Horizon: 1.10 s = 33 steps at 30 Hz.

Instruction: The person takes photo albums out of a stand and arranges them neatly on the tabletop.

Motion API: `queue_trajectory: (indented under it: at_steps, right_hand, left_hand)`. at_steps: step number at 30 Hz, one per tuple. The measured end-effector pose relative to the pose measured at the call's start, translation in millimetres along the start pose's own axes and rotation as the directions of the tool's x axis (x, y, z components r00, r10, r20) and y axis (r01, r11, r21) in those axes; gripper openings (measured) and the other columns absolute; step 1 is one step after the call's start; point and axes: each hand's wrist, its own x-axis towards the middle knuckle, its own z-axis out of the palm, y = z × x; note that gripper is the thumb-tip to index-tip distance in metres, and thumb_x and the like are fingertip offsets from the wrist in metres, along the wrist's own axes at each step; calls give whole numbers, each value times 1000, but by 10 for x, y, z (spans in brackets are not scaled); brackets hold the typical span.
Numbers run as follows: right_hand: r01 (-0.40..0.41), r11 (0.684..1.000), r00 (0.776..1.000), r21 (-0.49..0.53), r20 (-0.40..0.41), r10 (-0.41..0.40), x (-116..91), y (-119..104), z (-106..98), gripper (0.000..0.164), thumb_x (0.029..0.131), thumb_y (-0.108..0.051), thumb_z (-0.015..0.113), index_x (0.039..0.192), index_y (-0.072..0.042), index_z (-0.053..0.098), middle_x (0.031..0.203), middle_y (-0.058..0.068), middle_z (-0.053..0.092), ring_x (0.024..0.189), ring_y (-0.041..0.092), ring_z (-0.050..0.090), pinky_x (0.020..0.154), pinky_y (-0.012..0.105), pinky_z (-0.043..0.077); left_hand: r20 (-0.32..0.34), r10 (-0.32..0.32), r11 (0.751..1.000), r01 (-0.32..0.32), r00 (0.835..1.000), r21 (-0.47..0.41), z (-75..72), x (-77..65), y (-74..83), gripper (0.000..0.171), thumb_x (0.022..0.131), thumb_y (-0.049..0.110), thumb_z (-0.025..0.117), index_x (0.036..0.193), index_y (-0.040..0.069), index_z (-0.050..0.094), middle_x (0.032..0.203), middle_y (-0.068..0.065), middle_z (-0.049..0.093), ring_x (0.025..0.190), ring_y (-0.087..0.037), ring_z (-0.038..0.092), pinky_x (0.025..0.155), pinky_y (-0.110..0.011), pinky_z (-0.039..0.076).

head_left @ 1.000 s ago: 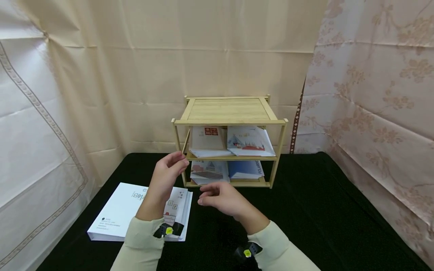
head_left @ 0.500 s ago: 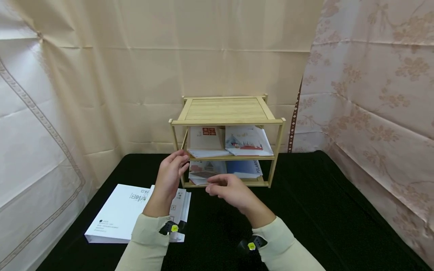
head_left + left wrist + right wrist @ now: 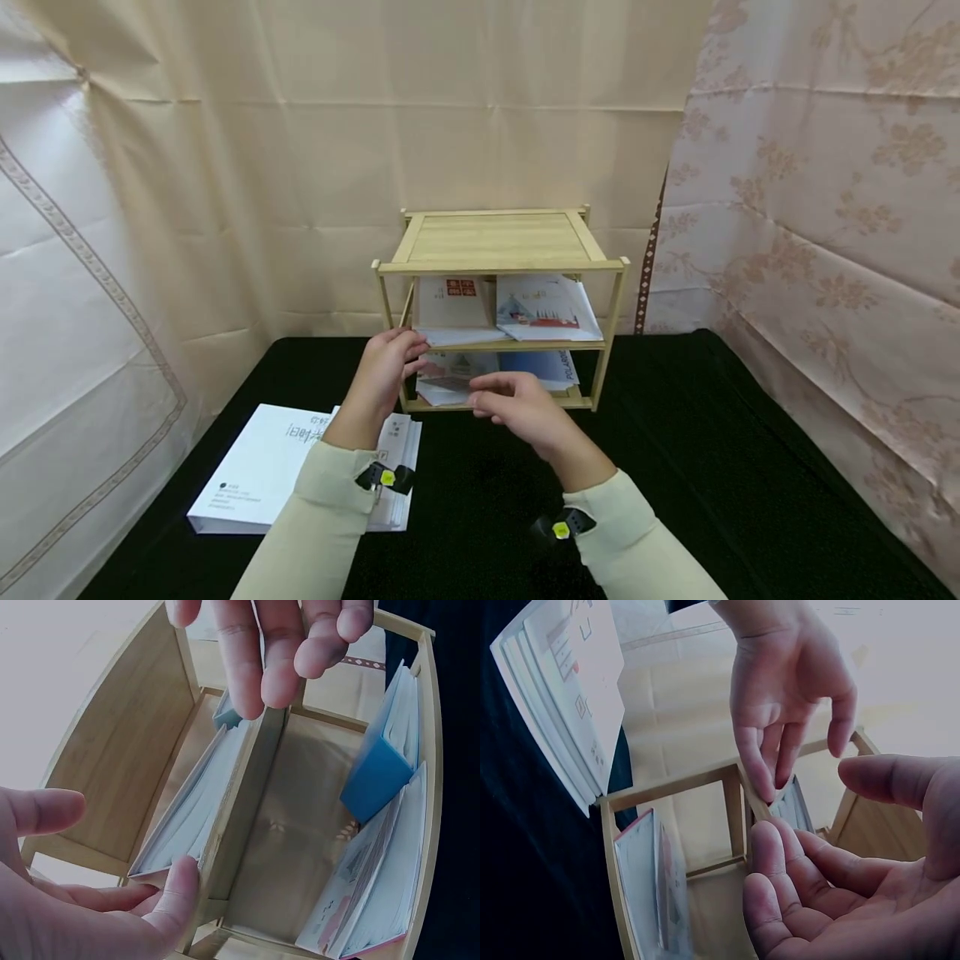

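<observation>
On the left half of the middle level of a small rack (image 3: pixel 495 242), made from smooth pale wood with slim posts, leans a beige book (image 3: pixel 450 308) with a red square mark. The left hand (image 3: pixel 382 367) is at its lower corner, released, with the fingers loosely stretched; because the wrist view is dim, I cannot be sure whether they touch the book or only lie just beside it. The right hand (image 3: pixel 517 408) holds nothing also, its fingers softly bent, before the bottom level.

Next to the beige book leans a white book (image 3: pixel 547 310) with a red skyline drawing; below are a picture book (image 3: pixel 467 364) and a glossy blue book (image 3: pixel 536 365). The hands stand partly in front of the rack's left post and bottom edge. On the left of the tabletop (image 3: pixel 720 467), covered by dark cloth, lie a thick white album (image 3: pixel 255 475) and thin booklets (image 3: pixel 396 437), partly hidden by the left sleeve (image 3: pixel 318 500). Behind hangs a creased cream curtain (image 3: pixel 337 167), and at the right a flowered pinkish cloth (image 3: pixel 840 208)
</observation>
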Motion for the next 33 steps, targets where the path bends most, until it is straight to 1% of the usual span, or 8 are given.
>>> queue_trajectory:
  at_steps: [2, 8, 15, 20, 24, 28, 31, 33]
  right_hand:
    - [3, 1000, 1000, -2, -16, -3, 1, -2, -18, 44, 98, -28, 67, 137, -8, 63, 125, 13, 71, 110, 26, 71, 100, 44, 55]
    - [0, 1000, 999, -10, -41, 0, 2, -12, -56, 43, 98, -29, 67, 136, -10, 63, 123, 10, 70, 108, 24, 71, 101, 45, 54]
    - [12, 1000, 995, -28, -94, -15, 26, -16, -89, 41, 97, -28, 68, 134, -10, 64, 121, 9, 70, 113, 32, 69, 92, 35, 56]
    - [19, 999, 994, -34, -105, -22, 57, -27, -104, 43, 97, -26, 67, 136, -9, 62, 120, 11, 69, 111, 31, 69, 90, 33, 56]
    - [14, 999, 994, -43, -110, -18, 68, -37, -108, 44, 97, -26, 68, 137, -11, 62, 121, 10, 69, 109, 28, 69, 90, 33, 57]
    - [11, 999, 994, -44, -108, -16, 71, -37, -104, 44, 97, -26, 68, 137, -10, 62, 120, 10, 69, 108, 27, 69, 89, 33, 57]
    - [8, 999, 994, -42, -110, -13, 74, -28, -98, 43, 97, -25, 68, 137, -10, 62, 120, 10, 69, 106, 25, 70, 90, 33, 57]
    - [3, 999, 994, -40, -112, -8, 75, -22, -96, 43, 97, -25, 68, 137, -10, 62, 120, 10, 69, 108, 28, 69, 90, 33, 57]
  left_hand:
    - [-1, -1, 1000, 1, 1000, -6, -4, 14, 10, 58, 106, 13, 44, 156, -11, 28, 150, -28, 46, 139, -34, 49, 99, -25, 53]
    - [8, -11, 1000, 11, 1000, 14, -33, 8, 33, 58, 107, 14, 43, 157, -9, 27, 152, -26, 46, 141, -35, 49, 116, -40, 45]
    - [-3, -22, 1000, 22, 1000, 18, -40, -23, 82, 57, 108, 16, 43, 157, -7, 29, 151, -25, 50, 140, -35, 51, 112, -35, 50]
    - [-7, -19, 1000, 20, 1000, 21, -19, -45, 108, 59, 107, 15, 46, 159, -5, 26, 152, -24, 48, 140, -35, 52, 116, -42, 46]
    - [5, 2, 991, -3, 1000, 136, 8, -40, 105, 65, 103, 17, 55, 161, 2, 29, 160, -20, 41, 141, -35, 50, 119, -46, 42]
    - [25, 14, 958, -20, 1000, 286, 34, -29, 95, 65, 102, 25, 58, 160, 5, 34, 164, -17, 38, 137, -39, 52, 120, -50, 40]
    - [23, 19, 946, -25, 1000, 323, 41, -33, 95, 65, 103, 28, 58, 159, 4, 36, 163, -17, 39, 133, -42, 55, 120, -52, 40]
    - [13, 20, 944, -23, 1000, 329, 33, -40, 90, 65, 102, 29, 58, 158, 3, 37, 164, -17, 38, 133, -41, 56, 120, -51, 40]
